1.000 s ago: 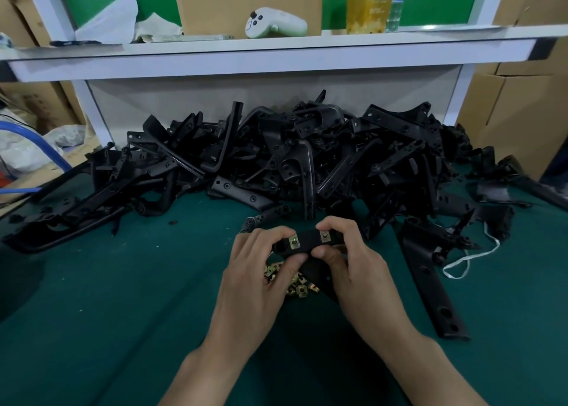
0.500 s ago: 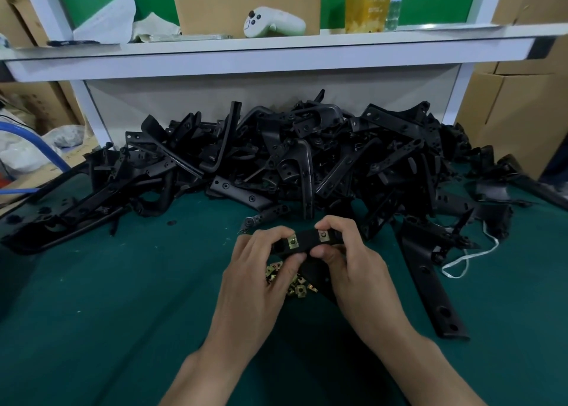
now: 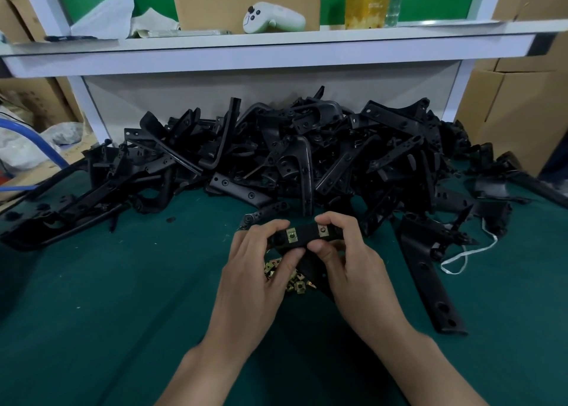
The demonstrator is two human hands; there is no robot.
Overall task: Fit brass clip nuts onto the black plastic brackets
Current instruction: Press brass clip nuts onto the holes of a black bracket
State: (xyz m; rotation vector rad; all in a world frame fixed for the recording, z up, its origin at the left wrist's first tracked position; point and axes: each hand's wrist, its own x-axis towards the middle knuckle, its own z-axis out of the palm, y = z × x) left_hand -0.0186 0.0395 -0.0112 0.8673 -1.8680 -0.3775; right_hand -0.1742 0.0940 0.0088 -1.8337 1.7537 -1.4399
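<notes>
Dark green, felt-like cloth (image 3: 107, 298) covers your bench, and plain cloth runs from your forearms out to the left edge and along the near edge. Along the far edge, a tangled heap of black plastic brackets (image 3: 307, 153) fills almost the whole width, angular and matte with round screw holes, and it rises against the white panel under a white shelf (image 3: 276, 55). Near the middle of the bench you hold one short black plastic bracket bar (image 3: 307, 236) level between both hands. Your left hand (image 3: 258, 270) pinches its left end, thumb below and fingers curled over the top. Your right hand (image 3: 353, 261) pinches its right end the same way. Two square brass clip nuts sit on the bar's upper face, one by your left thumb (image 3: 292, 236) and one by your right forefinger (image 3: 322, 230). Just under your hands a small heap of loose brass clip nuts (image 3: 296, 284) lies on the cloth, shiny and sharp-cornered. Beside your right hand, a long flat black bracket with holes (image 3: 430, 279) lies alone, pointing toward the near edge, with a thin white cord (image 3: 461, 258) looped near it. Brown cardboard boxes (image 3: 516, 113) stand past the right edge. On the shelf rest a white handheld controller (image 3: 273, 21) and a yellow-labelled bottle (image 3: 365, 2).
</notes>
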